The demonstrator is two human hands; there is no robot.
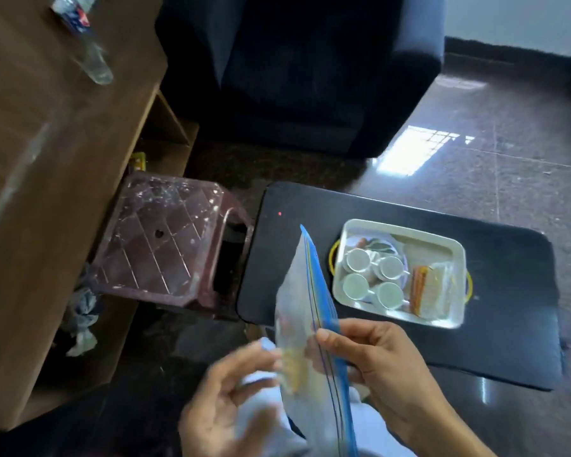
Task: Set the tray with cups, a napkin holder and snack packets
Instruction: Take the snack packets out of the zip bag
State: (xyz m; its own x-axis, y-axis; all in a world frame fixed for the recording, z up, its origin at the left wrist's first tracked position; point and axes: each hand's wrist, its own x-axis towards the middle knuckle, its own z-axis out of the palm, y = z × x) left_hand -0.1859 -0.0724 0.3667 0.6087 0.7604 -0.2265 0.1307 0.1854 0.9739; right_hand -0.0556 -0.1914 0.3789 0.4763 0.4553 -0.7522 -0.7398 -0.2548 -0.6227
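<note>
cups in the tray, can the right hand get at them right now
Probably not yet: the right hand pinches the zip bag; free of it, nothing seems to block the cups.

Zip bag [305,311] in right hand [383,367], left hand [225,400] beside; tray [429,253] with four cups [356,259], snack packet [431,290]

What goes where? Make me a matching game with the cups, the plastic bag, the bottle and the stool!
Things:
1 cups
2 plastic bag
3 bottle
4 stool

Places:
A on the brown table
B beside the black table
C in the tray
D held by the right hand

Pairs: 1-C, 2-D, 3-A, 4-B
</note>
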